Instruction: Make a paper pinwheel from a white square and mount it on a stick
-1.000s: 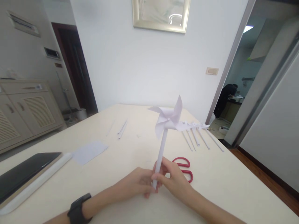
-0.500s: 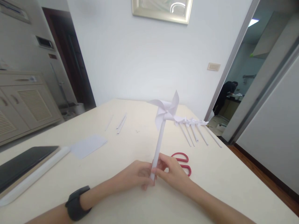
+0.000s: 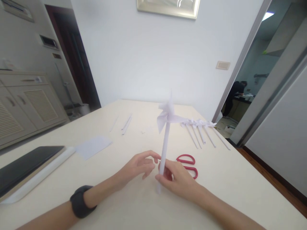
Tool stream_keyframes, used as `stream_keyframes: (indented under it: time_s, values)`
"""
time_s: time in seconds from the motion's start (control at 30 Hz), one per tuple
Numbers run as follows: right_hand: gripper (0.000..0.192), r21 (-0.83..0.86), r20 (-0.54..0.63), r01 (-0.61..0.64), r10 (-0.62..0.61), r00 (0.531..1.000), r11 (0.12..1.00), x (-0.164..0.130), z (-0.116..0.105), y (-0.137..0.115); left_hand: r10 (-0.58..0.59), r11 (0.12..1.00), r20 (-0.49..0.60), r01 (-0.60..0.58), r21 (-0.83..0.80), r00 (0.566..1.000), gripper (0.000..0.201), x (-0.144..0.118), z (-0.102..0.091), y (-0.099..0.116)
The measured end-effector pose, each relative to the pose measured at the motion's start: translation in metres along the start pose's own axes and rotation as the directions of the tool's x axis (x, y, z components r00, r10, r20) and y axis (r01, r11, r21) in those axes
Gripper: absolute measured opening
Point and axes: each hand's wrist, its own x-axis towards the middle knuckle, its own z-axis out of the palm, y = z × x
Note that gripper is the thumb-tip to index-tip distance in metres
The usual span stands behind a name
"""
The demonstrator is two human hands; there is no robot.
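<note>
At the near left edge of the tabletop (image 3: 230,188) a dark tablet (image 3: 21,167) is seen lying on a white board, and a loose sheet of paper (image 3: 93,147) lies just right of it. Farther off, thin paper strips (image 3: 126,124) are scattered. The left hand (image 3: 139,166), with a black watch worn on its wrist, has been taken off the stick since half a second ago and is now held open just beside it, fingers spread. The paper pinwheel (image 3: 168,116) is held upright near the middle, its stick pinched by the right hand (image 3: 176,182) alone; its vanes appear turned since then. Red scissors (image 3: 188,164) lie just behind that hand, and a row of finished pinwheels (image 3: 203,132) lies at the far right.
</note>
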Motion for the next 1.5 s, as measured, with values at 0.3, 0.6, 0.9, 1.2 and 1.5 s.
stream_keyframes:
  time_s: [0.3, 0.6, 0.9, 1.2, 1.5]
  values:
    - [0.015, -0.07, 0.102, 0.029, -0.022, 0.995, 0.997, -0.005, 0.012, -0.004, 0.012, 0.992, 0.012, -0.011, -0.125, 1.0, 0.021, -0.005, 0.011, 0.009]
    - [0.009, -0.096, 0.07, -0.036, 0.043, 0.997, 0.995, -0.007, 0.015, 0.0, 0.039, 0.987, -0.031, -0.043, -0.157, 0.999, 0.009, -0.006, 0.004, 0.003]
    - [0.009, -0.094, 0.083, -0.027, 0.035, 0.996, 0.995, -0.007, 0.016, -0.001, 0.018, 0.985, 0.028, -0.013, -0.172, 0.999, 0.011, -0.005, 0.002, 0.007]
    - [0.022, -0.005, 0.104, 0.01, -0.01, 0.995, 1.0, -0.008, 0.021, -0.001, 0.078, 0.976, 0.115, -0.052, -0.213, 0.99, 0.017, -0.006, 0.003, 0.0]
    - [0.022, 0.133, 0.115, 0.081, -0.097, 0.989, 0.988, -0.011, 0.011, -0.011, 0.076, 0.969, 0.238, -0.015, -0.248, 0.968, 0.022, -0.007, 0.001, 0.003]
